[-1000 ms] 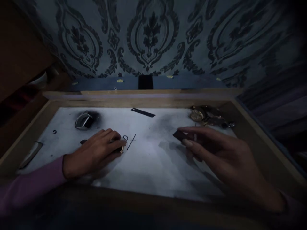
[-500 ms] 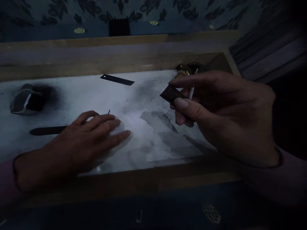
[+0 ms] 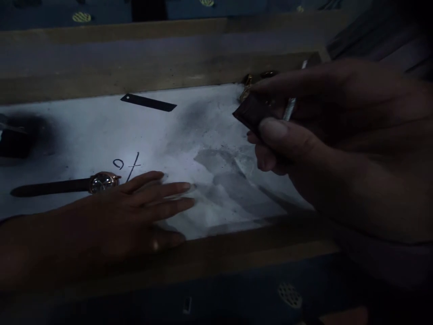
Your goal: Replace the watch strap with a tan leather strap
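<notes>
My right hand (image 3: 324, 131) is raised over the right side of the white work surface. Its thumb and forefinger pinch a short dark brown strap piece (image 3: 250, 113), whose far part is hidden by the fingers. A thin silver tool (image 3: 290, 108) is tucked behind the thumb in the same hand. My left hand (image 3: 135, 207) lies low over the surface with fingers stretched apart and holds nothing. Just beyond its knuckles is a wristwatch (image 3: 103, 182) with a rose-gold case and one dark strap (image 3: 50, 187) running left.
A dark cutter blade segment (image 3: 149, 102) lies near the back wooden rim (image 3: 101, 79). At the back right are gold-coloured items (image 3: 246, 88), partly behind my right hand. A black object (image 3: 15, 142) stands at the left edge. Pen marks (image 3: 133, 167) show on the white surface. The light is dim.
The view has shifted down and to the right. My left hand has spread flatter and moved off the watch, uncovering its dial and the pen marks. My right hand still grips the strap piece, closer to the camera.
</notes>
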`<state>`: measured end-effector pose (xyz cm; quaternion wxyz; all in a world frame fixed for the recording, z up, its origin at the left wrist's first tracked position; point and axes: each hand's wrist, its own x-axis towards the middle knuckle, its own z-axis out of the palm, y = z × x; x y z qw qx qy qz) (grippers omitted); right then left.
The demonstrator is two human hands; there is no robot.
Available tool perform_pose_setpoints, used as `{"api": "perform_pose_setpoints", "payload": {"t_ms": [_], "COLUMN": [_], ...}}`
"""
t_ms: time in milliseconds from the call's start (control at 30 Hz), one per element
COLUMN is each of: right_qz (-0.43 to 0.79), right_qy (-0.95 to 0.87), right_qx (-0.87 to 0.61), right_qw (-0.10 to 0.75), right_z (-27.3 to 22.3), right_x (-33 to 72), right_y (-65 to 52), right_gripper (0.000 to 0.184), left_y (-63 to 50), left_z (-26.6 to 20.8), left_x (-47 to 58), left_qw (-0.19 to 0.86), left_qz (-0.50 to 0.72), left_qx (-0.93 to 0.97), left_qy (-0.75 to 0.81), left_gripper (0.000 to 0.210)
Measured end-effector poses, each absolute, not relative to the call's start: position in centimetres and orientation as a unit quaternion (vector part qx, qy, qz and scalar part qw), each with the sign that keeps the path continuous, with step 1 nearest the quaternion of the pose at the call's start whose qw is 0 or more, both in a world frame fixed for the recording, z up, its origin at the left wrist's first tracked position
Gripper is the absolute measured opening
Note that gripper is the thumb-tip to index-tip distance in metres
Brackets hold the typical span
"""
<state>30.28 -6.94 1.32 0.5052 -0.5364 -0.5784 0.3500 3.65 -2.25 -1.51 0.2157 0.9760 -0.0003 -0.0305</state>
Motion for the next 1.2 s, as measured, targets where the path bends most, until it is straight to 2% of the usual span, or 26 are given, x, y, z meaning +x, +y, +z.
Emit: {"api": "perform_pose_setpoints", "payload": {"t_ms": [133, 333, 467, 633, 833, 1200], "right_qz": [0.368, 0.387, 0.406, 0.476, 0.526, 0.581], "right_qy": [-0.554, -0.517, -0.488, -0.394, -0.318, -0.212], "right_qx": [-0.543, -0.552, -0.567, -0.573, -0.539, -0.465], "right_qw": [0.513, 0.528, 0.525, 0.539, 0.576, 0.633], "right_z": [1.4, 1.2, 1.5, 2.1, 2.4, 1.7], "right_x": [30.2, 30.1, 29.9, 29.7, 30.4, 32.8], "right_y": [-6.8, -6.6, -6.2, -5.8, -5.6, -5.2], "right_gripper": [0.02, 0.022, 0.019, 0.03, 0.038, 0.036], "left_y": [-3.1, -2.5, -1.9, -1.7, -1.7, -1.9], "left_z": [-1.5, 0.3, 1.2, 0.0, -1.9, -3.7], "left_x": [0.3, -0.5, 0.9, 2.3, 3.4, 3.1], "left_qw": [0.223, 0.25, 0.225, 0.166, 0.017, -0.022], "left_qz": [0.051, 0.059, 0.032, 0.05, 0.042, 0.117], "left_qx": [0.966, 0.929, 0.892, 0.91, 0.922, 0.92], "left_qy": [0.123, 0.268, 0.391, 0.378, 0.384, 0.374], "left_gripper": [0.027, 0.027, 0.016, 0.013, 0.013, 0.024]}}
